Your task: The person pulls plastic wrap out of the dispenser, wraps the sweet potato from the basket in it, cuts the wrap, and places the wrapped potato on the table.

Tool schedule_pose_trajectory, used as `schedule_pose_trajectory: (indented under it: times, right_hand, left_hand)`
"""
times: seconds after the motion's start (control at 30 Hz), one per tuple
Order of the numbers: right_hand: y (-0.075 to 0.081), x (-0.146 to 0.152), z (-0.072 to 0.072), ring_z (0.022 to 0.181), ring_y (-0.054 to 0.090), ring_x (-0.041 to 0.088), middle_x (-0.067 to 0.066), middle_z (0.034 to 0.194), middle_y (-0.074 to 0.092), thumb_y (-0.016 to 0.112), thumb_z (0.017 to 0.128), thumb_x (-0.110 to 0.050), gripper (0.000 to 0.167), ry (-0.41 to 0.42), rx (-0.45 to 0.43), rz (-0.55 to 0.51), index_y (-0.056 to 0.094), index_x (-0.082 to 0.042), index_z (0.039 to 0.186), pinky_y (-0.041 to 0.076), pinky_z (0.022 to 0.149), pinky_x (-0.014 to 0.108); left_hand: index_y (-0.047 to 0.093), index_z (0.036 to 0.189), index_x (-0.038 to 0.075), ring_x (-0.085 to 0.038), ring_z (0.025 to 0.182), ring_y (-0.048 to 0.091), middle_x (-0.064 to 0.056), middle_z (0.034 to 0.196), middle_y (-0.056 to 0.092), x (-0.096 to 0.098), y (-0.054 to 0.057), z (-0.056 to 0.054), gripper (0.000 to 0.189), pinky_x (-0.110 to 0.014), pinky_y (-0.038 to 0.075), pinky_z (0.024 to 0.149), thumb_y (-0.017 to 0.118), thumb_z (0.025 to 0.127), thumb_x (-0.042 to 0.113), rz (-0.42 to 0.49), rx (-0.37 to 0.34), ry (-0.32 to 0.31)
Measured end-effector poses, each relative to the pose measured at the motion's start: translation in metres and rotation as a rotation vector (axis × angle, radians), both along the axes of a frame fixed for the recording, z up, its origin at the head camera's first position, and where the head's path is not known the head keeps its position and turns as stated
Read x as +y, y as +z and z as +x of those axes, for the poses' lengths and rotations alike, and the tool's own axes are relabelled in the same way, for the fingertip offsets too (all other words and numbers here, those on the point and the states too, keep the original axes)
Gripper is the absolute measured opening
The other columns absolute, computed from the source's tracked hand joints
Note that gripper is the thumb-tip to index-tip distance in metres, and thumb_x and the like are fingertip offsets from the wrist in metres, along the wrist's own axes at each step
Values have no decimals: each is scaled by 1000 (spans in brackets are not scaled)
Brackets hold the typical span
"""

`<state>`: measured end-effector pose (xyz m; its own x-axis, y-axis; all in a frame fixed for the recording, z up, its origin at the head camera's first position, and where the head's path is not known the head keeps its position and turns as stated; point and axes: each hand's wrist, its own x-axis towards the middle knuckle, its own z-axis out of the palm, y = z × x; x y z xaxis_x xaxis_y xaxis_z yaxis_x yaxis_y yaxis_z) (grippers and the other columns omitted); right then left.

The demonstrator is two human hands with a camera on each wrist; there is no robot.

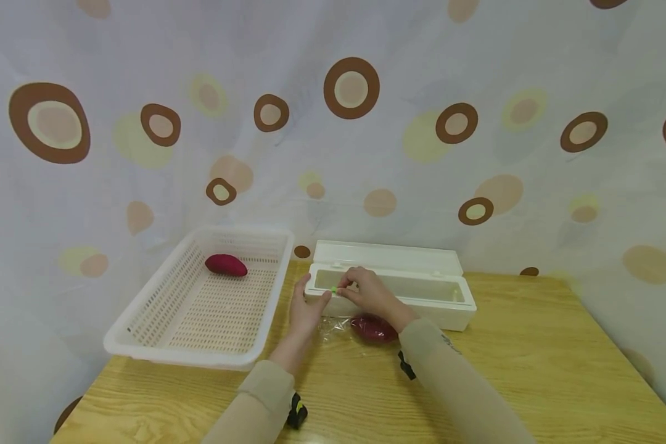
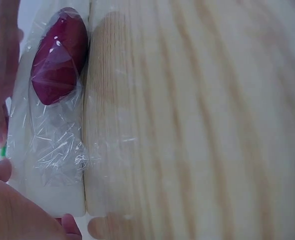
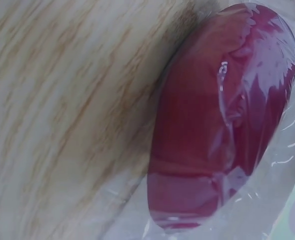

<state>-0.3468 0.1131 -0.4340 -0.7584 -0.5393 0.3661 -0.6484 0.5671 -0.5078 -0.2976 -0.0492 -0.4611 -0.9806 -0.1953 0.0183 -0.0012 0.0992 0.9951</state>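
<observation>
- Our right hand (image 1: pixel 366 290) bends its finger and thumb together on the green tab (image 1: pixel 334 290) at the box's front rim, near its left end; the tab is so covered that only a speck shows.
- Our left hand (image 1: pixel 306 311) clasps the left front corner of the box (image 1: pixel 455 319), thumb at the rim beside the tab, fingers round the end; some of those fingers are hidden.
- We see the lid (image 1: pixel 388 256) raised behind the box; what lies deep inside is hard to make out.
- The bagged potato (image 1: pixel 370 327) lies on the table (image 1: pixel 538 357) along the box's front, its right part cut off by our right arm in the head view.
- The clear film (image 2: pixel 57 145) shows mostly by its glints; we cannot tell how far up the box it reaches.
- In the right wrist view we get the wrapped potato close up, and just a sliver of skin at the right border.
- On the left stands the basket (image 1: pixel 255 357), a second potato (image 1: pixel 226 265) near its far end; its front edge overhangs the table's left side.
- Our left hand has a narrow gap between basket and box.
- To the box's right, wood runs on to the table's slanting edge, with the patterned curtain (image 1: pixel 399 80) behind.
</observation>
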Motion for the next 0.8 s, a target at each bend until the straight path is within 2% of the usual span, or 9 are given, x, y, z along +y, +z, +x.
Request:
schedule_pose_trajectory:
  times: [0.2,0.33,0.8]
  right_hand:
    - [2,1,2,85,55,18,-1,84,63,69,85,-16,7,-18,28,41,67,-10,83,47,79,34]
    - [1,1,2,85,57,17,0,84,63,69,86,-15,7,-16,36,45,66,-9,84,49,79,34]
    - [0,3,3,82,61,17,2,84,63,67,86,-11,6,24,4,4,64,-6,84,54,75,26]
  left_hand:
    - [36,142,13,-43,132,34,-24,145,35,3,1,-1,64,-56,29,107,67,87,17,-23,-5,37]
    - [37,142,14,-44,133,32,-25,145,34,3,2,0,63,-58,27,107,67,87,16,-35,-12,52]
    - [37,142,15,-43,126,40,-25,142,38,4,1,-1,64,-56,34,103,67,86,15,-19,-22,59]
